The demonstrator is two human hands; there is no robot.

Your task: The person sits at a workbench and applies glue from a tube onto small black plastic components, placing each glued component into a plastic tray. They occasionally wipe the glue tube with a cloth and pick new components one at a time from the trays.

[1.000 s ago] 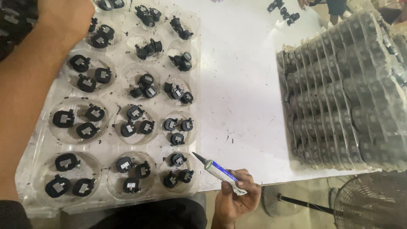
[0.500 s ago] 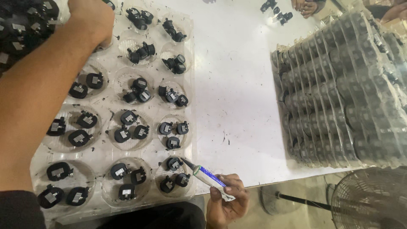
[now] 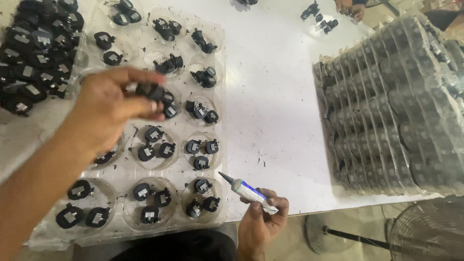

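A small black plastic part with a metal tab (image 3: 149, 90) sits pinched between the thumb and fingers (image 3: 145, 77) of the left hand (image 3: 108, 108), held in the air above the clear plastic blister tray (image 3: 220, 92) on the white counter (image 3: 275, 96). The tray's round pockets each hold two or three more of the same black parts (image 3: 153, 144). The right hand (image 3: 261, 220) is at the near edge of the counter, its fingers curled tight around a small white and blue tube with a pointed grey nozzle (image 3: 247, 191); the nozzle points up and to the left, towards the tray's near corner. A heap of loose black parts (image 3: 34, 53) lies at the far left. A stack of clear-wrapped trays of dark parts (image 3: 396, 111) fills the right side. A fan (image 3: 430, 237) stands on the floor below.
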